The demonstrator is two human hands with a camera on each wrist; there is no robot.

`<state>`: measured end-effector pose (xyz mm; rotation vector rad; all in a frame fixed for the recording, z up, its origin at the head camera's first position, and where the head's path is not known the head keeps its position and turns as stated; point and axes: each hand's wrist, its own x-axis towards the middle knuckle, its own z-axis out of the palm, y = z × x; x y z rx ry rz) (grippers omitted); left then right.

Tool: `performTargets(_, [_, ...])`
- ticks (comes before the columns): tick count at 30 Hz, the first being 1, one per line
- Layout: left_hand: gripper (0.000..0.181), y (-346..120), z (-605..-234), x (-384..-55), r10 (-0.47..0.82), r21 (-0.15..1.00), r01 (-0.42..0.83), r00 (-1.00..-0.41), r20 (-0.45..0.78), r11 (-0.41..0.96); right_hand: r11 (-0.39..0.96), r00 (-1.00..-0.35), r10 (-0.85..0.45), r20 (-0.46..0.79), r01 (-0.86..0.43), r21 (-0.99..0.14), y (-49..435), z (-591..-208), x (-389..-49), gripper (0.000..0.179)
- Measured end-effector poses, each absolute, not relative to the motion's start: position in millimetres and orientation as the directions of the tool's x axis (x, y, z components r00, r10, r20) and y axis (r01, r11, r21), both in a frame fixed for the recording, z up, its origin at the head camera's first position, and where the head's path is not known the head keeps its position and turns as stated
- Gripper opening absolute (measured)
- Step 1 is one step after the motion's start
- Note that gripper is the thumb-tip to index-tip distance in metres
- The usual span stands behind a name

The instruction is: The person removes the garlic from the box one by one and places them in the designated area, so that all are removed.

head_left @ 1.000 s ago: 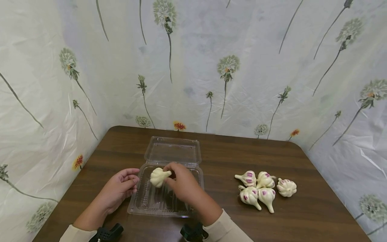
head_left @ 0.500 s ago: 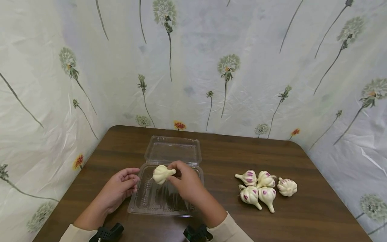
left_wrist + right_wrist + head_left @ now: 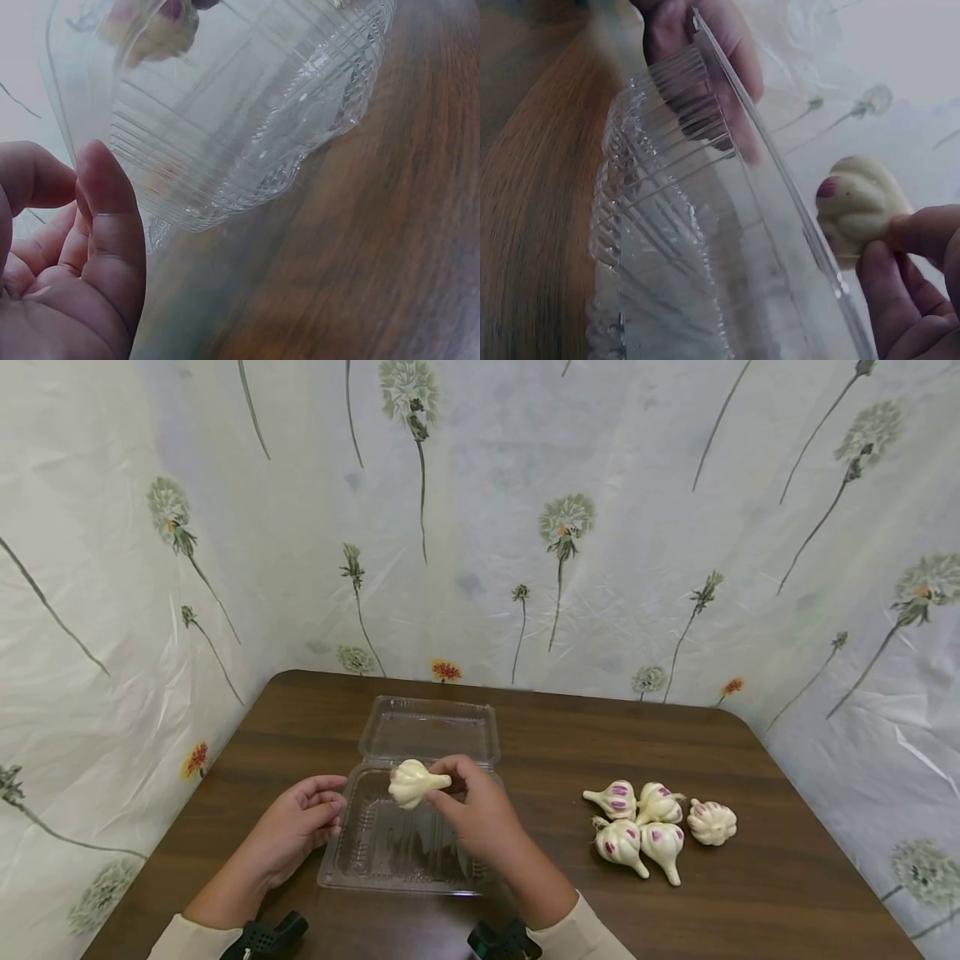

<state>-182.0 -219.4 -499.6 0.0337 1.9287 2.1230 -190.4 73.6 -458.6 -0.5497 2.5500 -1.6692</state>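
Observation:
My right hand [image 3: 483, 814] pinches a cream garlic bulb [image 3: 410, 783] by its stem between thumb and fingers, over the far part of an open clear plastic clamshell container [image 3: 397, 888]. Purple patches mark this garlic bulb [image 3: 855, 202] in the right wrist view, where it shows just beyond the container's rim [image 3: 821, 240]. At the container's left side, my left hand [image 3: 298, 818] has its thumb and index finger pinching the rim. Seen from the left wrist, the thumb [image 3: 109, 187] lies at the edge of the see-through wall [image 3: 247, 127].
Several more garlic bulbs [image 3: 662, 845] with purple patches lie grouped on the right of the brown wooden table [image 3: 555, 893]. The container's lid [image 3: 429, 732] lies folded back, away from me. A flower-printed sheet [image 3: 480, 527] hangs behind and at both sides.
My right hand has lifted the garlic bulb a little and drawn it to the right. The left hand stays at the container's rim, and the other bulbs have not moved.

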Motion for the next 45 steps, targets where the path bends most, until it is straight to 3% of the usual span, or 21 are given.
performTargets(45, [0.048, -222, -502, -182, 0.235, 0.982, -0.168, -0.961, -0.144, -0.087, 0.267, -0.979, -0.053, 0.197, -0.204, -0.942, 133, -463, -160, 0.028])
